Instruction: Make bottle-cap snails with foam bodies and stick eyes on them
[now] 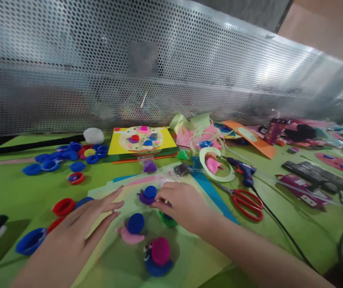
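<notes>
1. L hand (80, 224) holding fingers apart, lower L of frame.
2. R hand (181, 204) pinching purple snail (146, 196) at its R end, ctr of frame.
3. Its head pointing L, long axis running approx. L–R.

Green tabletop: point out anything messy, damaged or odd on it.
The crumpled pink and pale green paper scraps stand out: they lie in a loose, untidy heap toward the back, unlike the flat yellow rectangular sheet beside them. No obvious spill shows.
</notes>
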`<state>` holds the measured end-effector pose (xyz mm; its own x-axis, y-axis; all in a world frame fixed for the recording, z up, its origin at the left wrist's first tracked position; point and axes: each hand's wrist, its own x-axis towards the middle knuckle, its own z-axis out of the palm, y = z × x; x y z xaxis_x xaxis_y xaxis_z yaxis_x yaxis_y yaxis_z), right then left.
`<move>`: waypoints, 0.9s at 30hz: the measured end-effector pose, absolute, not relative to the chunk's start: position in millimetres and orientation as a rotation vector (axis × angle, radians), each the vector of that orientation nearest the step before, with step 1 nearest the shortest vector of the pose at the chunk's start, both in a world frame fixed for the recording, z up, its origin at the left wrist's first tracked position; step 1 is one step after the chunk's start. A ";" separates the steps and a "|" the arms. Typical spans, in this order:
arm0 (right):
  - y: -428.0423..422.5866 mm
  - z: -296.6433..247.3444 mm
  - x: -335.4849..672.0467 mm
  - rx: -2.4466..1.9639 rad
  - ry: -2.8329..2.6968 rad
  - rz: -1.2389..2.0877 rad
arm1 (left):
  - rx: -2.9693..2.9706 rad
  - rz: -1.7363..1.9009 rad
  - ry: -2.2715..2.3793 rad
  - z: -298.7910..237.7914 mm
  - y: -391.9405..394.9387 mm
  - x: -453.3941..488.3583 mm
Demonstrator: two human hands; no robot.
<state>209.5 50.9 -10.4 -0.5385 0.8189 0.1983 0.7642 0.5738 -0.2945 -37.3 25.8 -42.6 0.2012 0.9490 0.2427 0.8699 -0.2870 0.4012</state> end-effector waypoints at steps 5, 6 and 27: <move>53.0 -12.9 210.3 -1.357 -2.464 0.278 | 2.185 0.603 1.747 -25.0 23.0 -24.5; 53.2 -13.6 210.9 -1.356 -2.453 0.288 | 2.146 0.600 1.794 -23.3 23.7 -23.3; 42.6 -14.8 209.0 -1.332 -2.446 0.217 | 2.036 0.434 1.767 -19.8 30.4 -21.8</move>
<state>209.0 42.6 -14.8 -0.4990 0.8364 0.2266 0.7835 0.5472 -0.2943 -21.8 30.4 -19.8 0.1489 0.9884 -0.0309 0.8614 -0.1144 0.4949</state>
